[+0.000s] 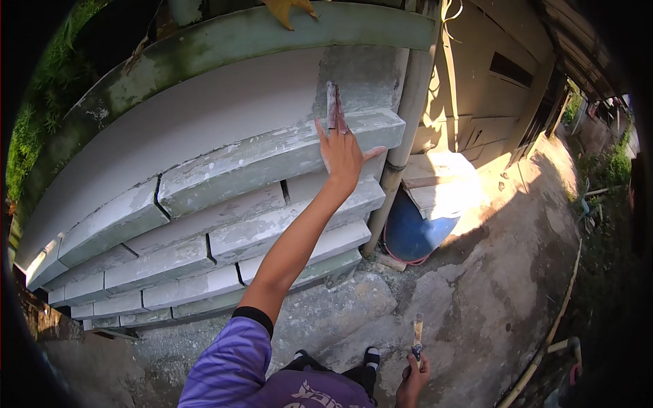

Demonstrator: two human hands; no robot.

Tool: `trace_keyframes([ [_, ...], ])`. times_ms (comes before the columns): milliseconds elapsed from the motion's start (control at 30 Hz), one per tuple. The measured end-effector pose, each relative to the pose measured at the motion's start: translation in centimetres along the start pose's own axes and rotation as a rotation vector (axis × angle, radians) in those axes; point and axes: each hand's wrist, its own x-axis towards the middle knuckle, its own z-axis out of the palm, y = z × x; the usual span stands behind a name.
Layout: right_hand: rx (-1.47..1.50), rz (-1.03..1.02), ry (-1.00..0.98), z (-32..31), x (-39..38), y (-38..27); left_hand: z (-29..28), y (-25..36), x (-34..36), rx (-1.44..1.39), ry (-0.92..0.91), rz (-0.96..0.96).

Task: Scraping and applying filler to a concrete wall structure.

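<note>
My left hand (342, 153) reaches up to the wall, fingers stretched forward and thumb out to the side. Under its fingertips is a narrow flat strip (332, 107), reddish-brown and smeared white; its exact kind I cannot make out. It lies against the upper wall, just above the top ledge (272, 153). Beside it is a darker grey-green patch (357, 78); the wall panel (224, 102) to its left is pale. Low on the right, my right hand (413, 381) grips a small putty knife (417, 332) upright, its stained blade pointing away from me.
Stepped ledges (265, 234) with dark vertical gaps stick out from the wall. A pipe (398, 156) runs down its right end. Beside that stands a blue drum (415, 228) with a pale board (442, 173) on top. Rough concrete (476, 306) lies underfoot; a bamboo pole (554, 326) edges it.
</note>
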Motion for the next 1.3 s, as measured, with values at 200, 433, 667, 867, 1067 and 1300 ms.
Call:
trace_keyframes([
  [200, -0.012, -0.06, 0.107, -2.9, -0.6, -0.4, 4.6, 8.1, -1.1, -0.253, 0.166, 0.335],
  [433, -0.028, -0.079, 0.124, -2.8, 1.6, -4.8, 5.0, 12.6, -18.7, -0.603, -0.385, 0.477],
  [667, -0.124, -0.067, -0.044, -1.8, 6.6, -9.1, 8.0, -1.4, -52.5, -0.291, -1.097, -0.033],
  [867, -0.198, 0.001, -0.243, -0.8, 11.0, -9.7, -3.8, -14.7, -70.1, 0.217, -0.952, -0.634],
  [1067, -0.308, 0.055, -0.489, 2.0, 15.8, -7.8, -15.0, -13.7, -75.7, 0.218, -0.946, -1.196],
  [1300, -0.347, 0.182, -0.887, 10.1, 15.3, -8.5, -23.0, -7.9, -79.2, 0.31, -0.978, -1.504],
])
